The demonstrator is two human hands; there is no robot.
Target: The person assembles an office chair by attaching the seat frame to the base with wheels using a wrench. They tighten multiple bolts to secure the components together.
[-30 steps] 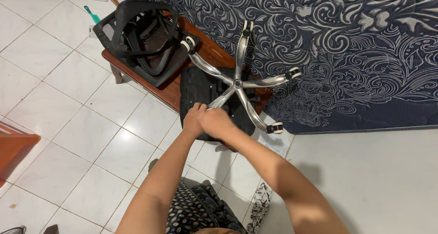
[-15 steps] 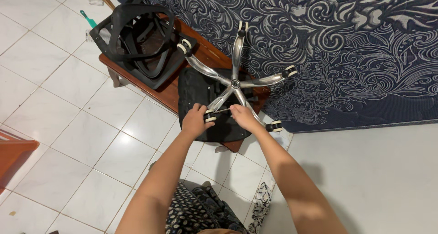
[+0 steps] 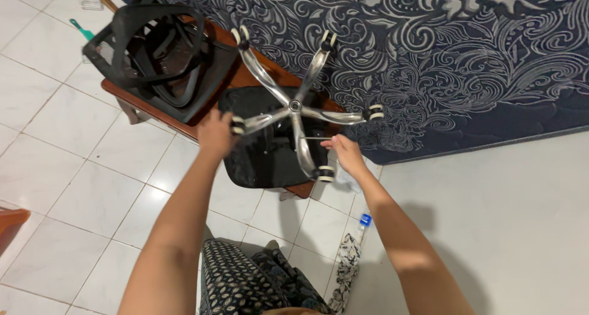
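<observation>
White floor tiles (image 3: 92,186) and a low wooden tabletop (image 3: 184,121) carry the work. Left hand (image 3: 216,132) closes its grip on one caster arm of the chrome chair base (image 3: 296,106); right hand (image 3: 345,152) pinches a thin rod just beside another arm. Beyond, the mesh backrest (image 3: 153,51) lies detached, so assembly looks unfinished.

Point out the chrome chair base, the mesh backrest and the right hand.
chrome chair base (image 3: 295,106): head view, on the central hub where the five legs meet.
mesh backrest (image 3: 109,43): head view, on its black mesh left side.
right hand (image 3: 345,153): head view, on the back of the hand.
</observation>
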